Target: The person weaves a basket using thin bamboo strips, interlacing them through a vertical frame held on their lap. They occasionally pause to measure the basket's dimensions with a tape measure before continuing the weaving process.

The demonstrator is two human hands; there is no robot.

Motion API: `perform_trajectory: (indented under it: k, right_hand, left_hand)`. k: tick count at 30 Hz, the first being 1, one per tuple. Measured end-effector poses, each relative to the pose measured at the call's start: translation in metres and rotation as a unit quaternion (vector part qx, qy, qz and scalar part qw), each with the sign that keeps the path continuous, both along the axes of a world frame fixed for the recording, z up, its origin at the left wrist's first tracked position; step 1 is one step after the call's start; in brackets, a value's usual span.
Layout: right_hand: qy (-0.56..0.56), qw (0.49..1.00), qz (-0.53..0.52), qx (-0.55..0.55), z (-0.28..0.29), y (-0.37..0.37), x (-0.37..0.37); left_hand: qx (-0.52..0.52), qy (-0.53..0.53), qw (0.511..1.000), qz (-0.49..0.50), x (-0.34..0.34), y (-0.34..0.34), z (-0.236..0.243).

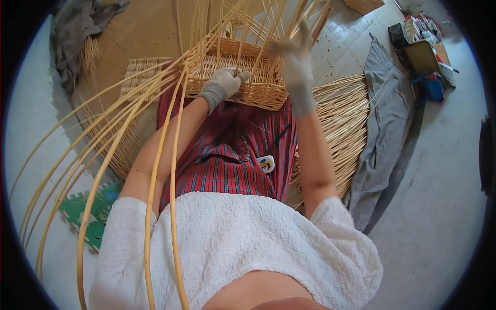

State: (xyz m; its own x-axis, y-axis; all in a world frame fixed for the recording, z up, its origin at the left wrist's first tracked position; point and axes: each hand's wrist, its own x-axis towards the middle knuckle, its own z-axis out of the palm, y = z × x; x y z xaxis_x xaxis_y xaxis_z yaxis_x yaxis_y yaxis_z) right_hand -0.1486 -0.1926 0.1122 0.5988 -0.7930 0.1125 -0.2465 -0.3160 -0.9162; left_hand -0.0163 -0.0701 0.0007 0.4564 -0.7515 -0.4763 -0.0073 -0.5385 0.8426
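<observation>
A half-woven wicker basket (263, 95) with long upright stakes lies over the red plaid cloth on my lap. My gloved left hand (225, 82) grips the near side of the basket, fingers curled at the weave. At the basket's right, my gloved right hand (295, 64) is raised among the stakes, its fingers smeared by motion, so their grip is unclear. Long pale rods (108, 157) arch from the basket's left corner down across my left arm and past the frame's lower edge.
Bundled canes (333, 132) lie at the right beside a grey cloth (377, 134). Another grey cloth (77, 41) sits upper left, near a woven mat (135, 77). Green foam mats (93, 217) lie lower left. Assorted boxes and items (421, 54) are piled upper right.
</observation>
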Motion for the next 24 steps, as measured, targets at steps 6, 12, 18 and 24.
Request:
perform_trajectory:
  k: [6,12,18,24]
  right_hand:
    - [-0.228,0.97,-0.065,0.056,-0.071,0.024,-0.082]
    - [-0.358,0.931,0.03,0.069,-0.072,0.073,-0.056]
    - [-0.276,0.945,-0.15,0.094,-0.058,0.002,-0.106]
    - [-0.247,0.954,-0.157,0.056,-0.07,-0.024,-0.099]
  left_hand:
    - [-0.097,0.042,0.994,0.028,-0.009,-0.004,0.038]
    - [-0.056,-0.277,0.959,-0.001,0.003,-0.018,0.027]
    - [-0.443,-0.3,0.834,0.134,-0.038,0.0,0.05]
    - [-0.059,-0.059,0.991,-0.109,-0.064,-0.047,0.049]
